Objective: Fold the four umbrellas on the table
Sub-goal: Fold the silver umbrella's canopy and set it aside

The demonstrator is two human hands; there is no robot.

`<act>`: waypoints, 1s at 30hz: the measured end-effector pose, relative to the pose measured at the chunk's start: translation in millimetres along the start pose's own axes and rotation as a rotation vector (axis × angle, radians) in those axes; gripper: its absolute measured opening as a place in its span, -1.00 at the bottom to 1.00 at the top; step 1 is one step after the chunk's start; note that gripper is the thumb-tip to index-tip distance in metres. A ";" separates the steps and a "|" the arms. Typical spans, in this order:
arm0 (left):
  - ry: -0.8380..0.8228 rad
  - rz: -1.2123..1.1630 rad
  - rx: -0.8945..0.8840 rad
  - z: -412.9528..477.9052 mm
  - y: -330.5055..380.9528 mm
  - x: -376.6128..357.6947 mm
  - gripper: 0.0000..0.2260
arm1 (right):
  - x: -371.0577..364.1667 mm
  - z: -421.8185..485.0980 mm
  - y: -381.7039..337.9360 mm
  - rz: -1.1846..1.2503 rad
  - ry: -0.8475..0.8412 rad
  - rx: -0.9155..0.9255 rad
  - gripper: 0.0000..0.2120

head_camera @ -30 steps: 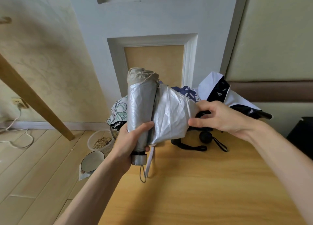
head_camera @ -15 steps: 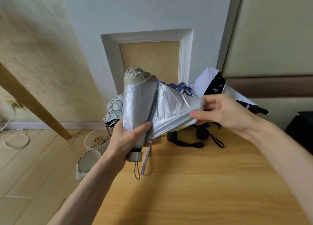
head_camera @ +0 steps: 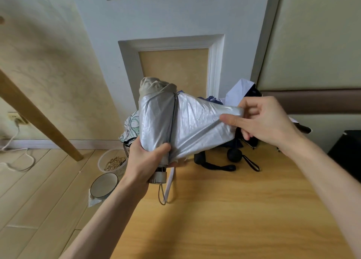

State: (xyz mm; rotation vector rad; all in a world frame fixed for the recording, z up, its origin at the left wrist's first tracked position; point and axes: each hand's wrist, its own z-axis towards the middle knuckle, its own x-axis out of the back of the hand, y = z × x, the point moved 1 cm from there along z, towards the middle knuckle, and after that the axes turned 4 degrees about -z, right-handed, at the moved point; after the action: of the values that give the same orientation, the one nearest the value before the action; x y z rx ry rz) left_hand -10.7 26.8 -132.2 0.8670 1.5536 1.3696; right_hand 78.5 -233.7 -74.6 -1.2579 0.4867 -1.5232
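Table: a wooden table (head_camera: 244, 219) is under both forearms.
Left hand: the left hand (head_camera: 145, 161) is above the left edge of the table. Its fingers and thumb are curled firmly around the lower end of the silver umbrella (head_camera: 156, 122), just above the grey handle (head_camera: 158, 177).
Silver umbrella: it is held in the air and does not touch the table. Its long axis is almost upright, with the beige top up; the handle and its cord (head_camera: 162, 194) hang below the fist.
Loose panel: one loose panel (head_camera: 205, 122) of silver cloth is not wrapped yet. It goes from the dark rib line on the body out to the right and looks stretched.
Right hand: the right hand (head_camera: 267, 122) pinches the free tip of the panel between thumb and fingers, and the other fingers are bent. It is to the right of the body, well apart from the left hand.
Deciding relation: the panel lies to the right of the upright body, so I judge the right hand must carry it around this axis while the left hand keeps the body fixed.
Other umbrellas: the other umbrellas (head_camera: 242, 89) lie in a heap at the far edge, with a black handle (head_camera: 234, 155) and straps on the table. They seem still unfolded; I cannot count them.
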 end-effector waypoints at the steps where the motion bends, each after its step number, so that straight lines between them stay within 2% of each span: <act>1: -0.006 -0.004 -0.005 0.0 0.3 0.5 -0.77 | -0.7 0.2 3.9 0.046 -0.035 -0.034 -0.52; 3: -0.001 0.028 -0.027 1.6 -0.2 3.1 -0.79 | -1.3 -0.8 13.1 0.147 -0.173 -0.120 -0.47; 5: 0.008 0.069 -0.045 4.2 -1.4 6.6 -0.78 | -0.9 -4.8 20.6 0.195 -0.311 -0.169 -0.62; 7: 0.016 0.088 -0.051 6.4 -1.4 9.4 -0.78 | 3.0 -7.0 24.8 0.186 -0.371 -0.164 -0.77; 10: 0.014 0.149 -0.073 8.3 0.4 12.3 -0.78 | 12.0 -3.2 22.2 0.095 -0.317 -0.135 -0.78; 13: -0.022 0.134 -0.039 7.8 -0.6 10.7 -0.74 | 12.1 4.0 11.7 0.006 -0.219 -0.060 -0.63; 15: -0.034 0.101 -0.009 6.7 -1.9 8.5 -0.73 | 12.0 5.1 8.4 0.057 -0.213 -0.027 -0.58; 17: -0.049 0.060 0.017 6.2 -1.5 7.6 -0.74 | 15.4 1.2 9.7 0.115 -0.371 -0.051 -0.58; 19: -0.068 0.020 0.051 8.2 0.6 9.8 -0.78 | 18.9 -2.6 14.9 0.053 -0.524 -0.075 -0.59; 20: -0.077 0.026 0.057 10.1 1.3 11.8 -0.78 | 20.3 -2.3 19.2 0.016 -0.545 -0.088 -0.63; 23: -0.059 0.138 0.013 15.8 2.3 18.0 -0.75 | 21.0 1.0 26.0 -0.047 -0.499 -0.103 -0.71; 25: -0.030 0.179 -0.019 17.0 0.7 18.3 -0.75 | 19.8 1.7 26.1 0.013 -0.459 -0.119 -0.73; 28: 0.007 0.146 -0.056 15.4 -3.3 13.3 -0.78 | 5.1 0.4 19.8 0.281 -0.298 -0.200 -0.70; 30: 0.021 0.098 -0.071 14.0 -5.7 9.1 -0.81 | -13.5 -4.2 17.1 0.514 -0.166 -0.308 -0.56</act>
State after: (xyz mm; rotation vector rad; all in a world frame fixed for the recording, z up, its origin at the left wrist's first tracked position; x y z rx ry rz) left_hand -1.0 39.6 -139.5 0.8979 1.4856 1.4994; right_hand 81.2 -229.3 -96.2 -1.3470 0.8823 -0.9269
